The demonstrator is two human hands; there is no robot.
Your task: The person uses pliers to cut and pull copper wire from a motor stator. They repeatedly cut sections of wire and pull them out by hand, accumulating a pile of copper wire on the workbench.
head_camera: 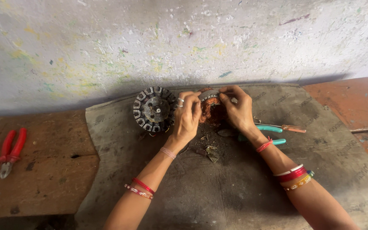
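Note:
My left hand (187, 117) and my right hand (237, 108) both grip a round motor stator with copper winding (211, 108), held upright between them at the back of a grey mat (235, 191). My fingers pinch at its top edge. The stator is largely hidden by my hands. Beside my left hand stands a second, bare dark stator core (154, 109) with slotted teeth, leaning near the wall.
Teal-handled pliers (273, 134) and an orange-handled tool (292, 128) lie on the mat right of my right hand. Scraps of wire and debris (209, 151) lie below the hands. Red-handled pliers (9, 151) lie on the wooden bench at far left. A paint-flecked wall stands behind.

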